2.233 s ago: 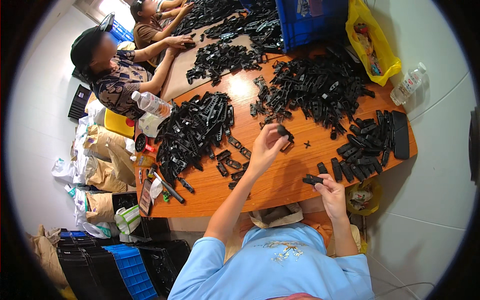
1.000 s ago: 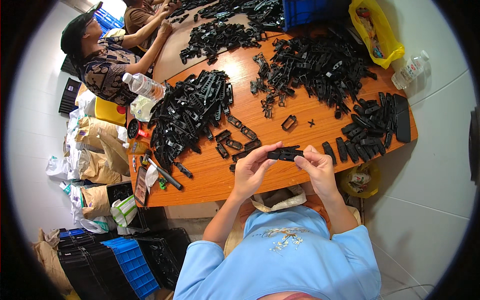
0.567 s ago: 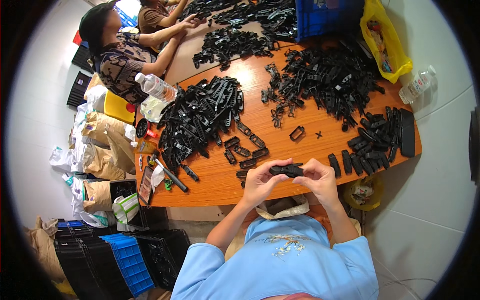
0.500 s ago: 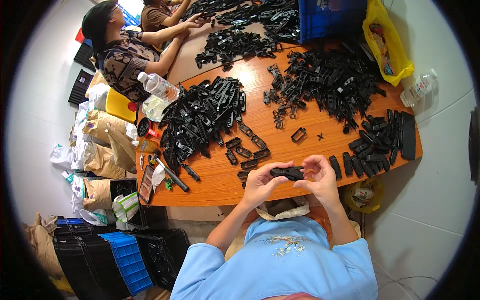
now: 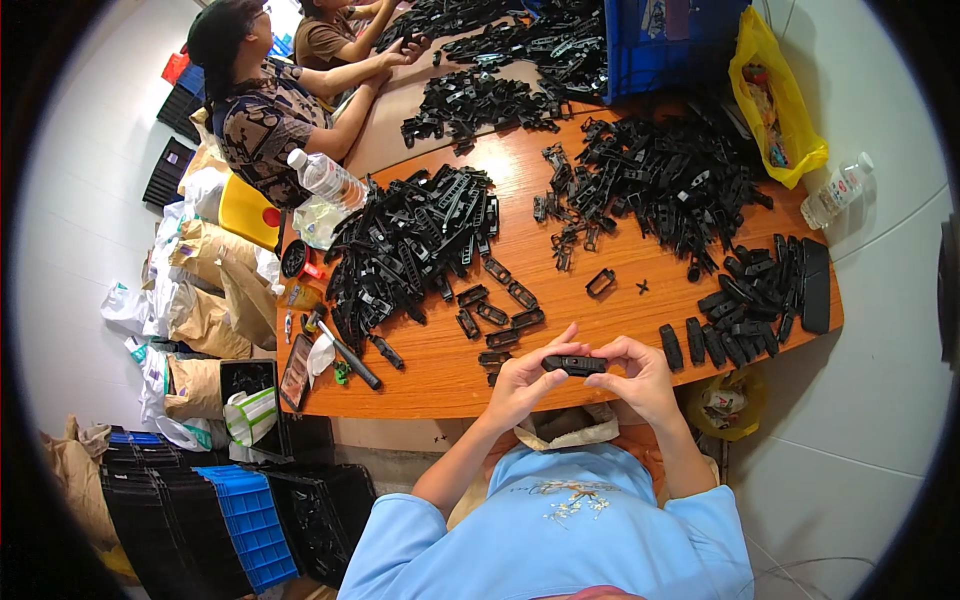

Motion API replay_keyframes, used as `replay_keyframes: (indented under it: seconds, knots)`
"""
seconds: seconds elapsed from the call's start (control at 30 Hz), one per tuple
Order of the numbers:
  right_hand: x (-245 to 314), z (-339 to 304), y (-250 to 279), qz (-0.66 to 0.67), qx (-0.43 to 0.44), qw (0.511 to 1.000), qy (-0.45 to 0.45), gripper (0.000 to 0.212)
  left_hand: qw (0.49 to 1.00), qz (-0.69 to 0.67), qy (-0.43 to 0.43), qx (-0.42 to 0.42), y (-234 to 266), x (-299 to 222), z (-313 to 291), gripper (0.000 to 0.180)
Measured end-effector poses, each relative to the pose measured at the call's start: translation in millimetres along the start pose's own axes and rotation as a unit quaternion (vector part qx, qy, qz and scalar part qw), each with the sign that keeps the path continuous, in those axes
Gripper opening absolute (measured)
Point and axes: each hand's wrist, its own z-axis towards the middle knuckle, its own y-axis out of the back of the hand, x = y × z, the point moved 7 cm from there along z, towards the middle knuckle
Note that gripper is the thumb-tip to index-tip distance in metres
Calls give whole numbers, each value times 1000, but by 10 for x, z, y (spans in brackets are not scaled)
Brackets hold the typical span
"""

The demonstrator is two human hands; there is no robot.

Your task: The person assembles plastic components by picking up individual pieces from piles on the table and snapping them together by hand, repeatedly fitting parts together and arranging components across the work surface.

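Observation:
Between my two hands, above the table's near edge, is a small oblong black plastic part [image 5: 574, 365], held level. The fingers and thumb of my left hand [image 5: 522, 382] pinch its left end, while my right hand [image 5: 638, 377] grips the right end. Just beyond my left hand lie several black plastic frames [image 5: 496, 337]. One open rectangular frame [image 5: 601, 283] and a small black cross-shaped piece [image 5: 643, 287] rest farther out on the wooden table [image 5: 430, 375]. Right of my right hand, several black oblong parts [image 5: 696, 341] stand in a row beside a heap of similar ones [image 5: 745, 300].
Large heaps of black parts lie at left [image 5: 410, 240] and far right [image 5: 665, 180]. A hammer [image 5: 350, 355] and a phone [image 5: 297, 372] lie near the left edge. A water bottle [image 5: 838, 192] and yellow bag [image 5: 780, 110] are at right. Another person [image 5: 265, 120] works at far left.
The black part has been turned to lie level, and my right hand's fingers have come down and closed on its right end. The view has shifted slightly.

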Motion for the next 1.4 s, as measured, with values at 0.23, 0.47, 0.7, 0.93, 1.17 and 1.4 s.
replay_keyframes:
  seconds: [0.23,0.47,0.7,0.93,1.17,1.4]
  knots:
    - [312,-89,-193,-327,100,934,106,24,988,127,3,87,-1,-86,-67,31]
    - [353,-223,-304,-302,165,933,102,25,997,-4,39,71,-69,-7,-136,36]
    - [236,-228,-260,-245,103,946,184,22,993,61,-19,98,-94,-102,-210,31]
    - [258,-302,-215,-279,65,944,166,20,989,122,-78,27,-127,-89,-137,28]
    - [319,-382,-273,-287,55,938,187,27,998,-50,32,36,-37,85,-198,31]
    - [219,-376,-206,-259,54,956,126,19,997,-33,1,64,-61,99,-174,31]
